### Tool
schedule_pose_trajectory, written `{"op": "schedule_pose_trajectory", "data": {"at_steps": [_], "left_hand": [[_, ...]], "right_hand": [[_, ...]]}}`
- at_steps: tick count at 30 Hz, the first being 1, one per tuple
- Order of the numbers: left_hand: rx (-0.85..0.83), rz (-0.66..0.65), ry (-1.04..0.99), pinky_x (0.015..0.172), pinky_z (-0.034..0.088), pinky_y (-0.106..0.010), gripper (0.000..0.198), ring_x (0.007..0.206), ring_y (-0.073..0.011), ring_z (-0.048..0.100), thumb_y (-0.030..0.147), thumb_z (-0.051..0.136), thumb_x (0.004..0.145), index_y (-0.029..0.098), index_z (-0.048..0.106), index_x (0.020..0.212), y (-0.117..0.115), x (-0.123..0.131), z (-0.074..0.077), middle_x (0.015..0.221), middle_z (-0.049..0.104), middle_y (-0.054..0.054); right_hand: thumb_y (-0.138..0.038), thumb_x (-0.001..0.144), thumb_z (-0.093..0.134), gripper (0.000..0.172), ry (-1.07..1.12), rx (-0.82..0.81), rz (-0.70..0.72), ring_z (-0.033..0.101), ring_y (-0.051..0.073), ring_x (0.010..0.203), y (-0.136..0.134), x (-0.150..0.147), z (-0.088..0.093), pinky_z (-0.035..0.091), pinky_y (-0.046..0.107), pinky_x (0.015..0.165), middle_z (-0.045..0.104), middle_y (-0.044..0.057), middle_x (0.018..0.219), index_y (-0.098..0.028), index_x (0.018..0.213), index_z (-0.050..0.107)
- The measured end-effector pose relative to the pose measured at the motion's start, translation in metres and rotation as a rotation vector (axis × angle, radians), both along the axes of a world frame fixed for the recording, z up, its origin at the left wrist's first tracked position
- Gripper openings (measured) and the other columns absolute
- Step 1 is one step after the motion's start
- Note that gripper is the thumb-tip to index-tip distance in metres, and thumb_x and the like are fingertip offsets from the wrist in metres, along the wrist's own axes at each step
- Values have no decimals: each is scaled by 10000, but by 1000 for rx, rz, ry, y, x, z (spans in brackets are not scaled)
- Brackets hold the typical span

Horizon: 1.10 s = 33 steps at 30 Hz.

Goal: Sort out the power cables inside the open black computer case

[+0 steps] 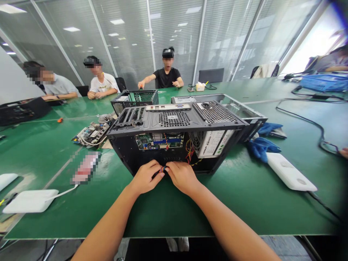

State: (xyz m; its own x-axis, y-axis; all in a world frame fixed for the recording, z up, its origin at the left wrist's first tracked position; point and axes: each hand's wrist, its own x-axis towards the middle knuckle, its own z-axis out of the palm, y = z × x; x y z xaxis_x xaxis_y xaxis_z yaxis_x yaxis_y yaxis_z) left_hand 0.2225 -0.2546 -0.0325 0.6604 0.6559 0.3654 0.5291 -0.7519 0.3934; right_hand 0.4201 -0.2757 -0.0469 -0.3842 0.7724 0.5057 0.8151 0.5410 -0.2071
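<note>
Both hands meet at the near lower edge of an open black computer case lying on the green table. The left hand is curled narrow, its thumb and forefinger pinched on a small blue and red piece. The right hand is closed the same way on that piece from the other side, so the fingertips of the two hands touch. What the piece is cannot be told; it is too small.

Just beyond the knuckles, inside the case, sits a green motherboard. Beyond the right hand, a bundle of red, yellow and black wires hangs from the power supply. The power supply's white label carries rows of print too fine to read.

Well off to the right of the right hand lie blue gloves and a white flat device. Out to the left of the left hand are a loose circuit board and, nearer the table edge, a white box with a cable. A second, grey case stands behind the black one.
</note>
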Motion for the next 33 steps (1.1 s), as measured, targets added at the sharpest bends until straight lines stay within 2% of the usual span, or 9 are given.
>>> {"op": "schedule_pose_trajectory", "data": {"at_steps": [13,19,27,33], "left_hand": [[82,22,-3,691,460,-279,207,748,-153,537,293,454,949,157,602,902,-1,2,-7,846,572,-60],[111,49,37,695,487,-272,216,749,-150,559,303,453,951,161,615,930,-2,1,-5,872,587,-64],[113,37,31,747,515,-291,225,813,-159,595,297,458,951,161,635,978,-2,2,-4,954,623,-81],[114,22,12,749,516,-295,222,804,-157,598,296,466,949,167,645,977,-2,2,-6,923,625,-72]], "right_hand": [[-271,978,403,232,-35,-61,-5,608,152,633,0,2,3,346,277,609,676,28,733,-174,905,601],[-268,986,381,248,-7,-22,30,634,166,695,0,3,4,369,283,641,694,47,788,-170,970,609],[-258,980,393,239,-26,-6,39,639,174,683,0,4,4,374,290,626,693,46,775,-165,966,613],[-256,980,391,236,-24,-8,35,634,168,678,1,4,3,363,288,627,689,41,766,-167,965,609]]}}
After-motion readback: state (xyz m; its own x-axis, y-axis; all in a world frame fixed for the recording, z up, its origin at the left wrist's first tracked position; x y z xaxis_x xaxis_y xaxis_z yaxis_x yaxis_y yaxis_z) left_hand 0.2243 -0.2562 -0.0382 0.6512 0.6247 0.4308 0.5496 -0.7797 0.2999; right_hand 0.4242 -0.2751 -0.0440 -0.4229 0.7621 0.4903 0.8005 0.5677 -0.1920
